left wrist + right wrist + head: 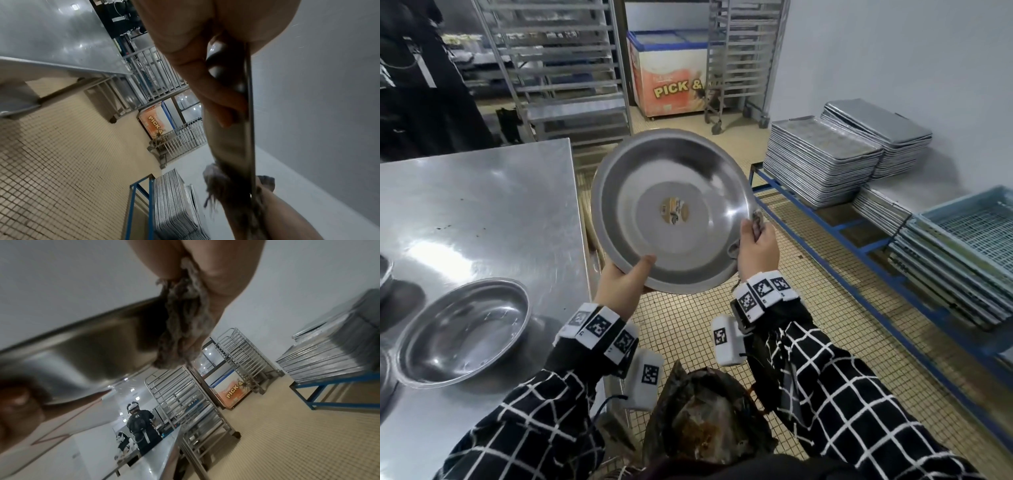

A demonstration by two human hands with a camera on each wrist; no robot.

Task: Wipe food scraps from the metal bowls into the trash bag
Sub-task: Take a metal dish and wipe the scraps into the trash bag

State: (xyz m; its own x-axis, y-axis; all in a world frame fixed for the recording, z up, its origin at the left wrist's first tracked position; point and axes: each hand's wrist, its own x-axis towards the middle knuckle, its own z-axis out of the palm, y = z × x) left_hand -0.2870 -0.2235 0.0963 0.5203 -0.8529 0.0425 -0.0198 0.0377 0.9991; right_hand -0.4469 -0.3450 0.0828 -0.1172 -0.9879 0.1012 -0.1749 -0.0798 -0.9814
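Holding a large metal bowl [674, 212] tilted up in the air off the worktop's right edge, the left hand [619, 284] has its grip closed on the near rim, thumb inside and fingers [205, 81] behind. The right hand [756, 250] keeps its grip closed on a grey rag [757, 221], pressing it over the bowl's right rim; the wrist view shows the rag [185, 331] bunched against the metal. A round label sits at the bowl's centre, and its inside looks clean. Below the bowl, near the person's body, the trash bag [705, 421] stands open on the tiled floor [842, 325]. A second metal bowl [465, 329] rests upright near the worktop's [482, 205] front edge. Baking trays [822, 164] are stacked on a blue rack [825, 226] to the right.
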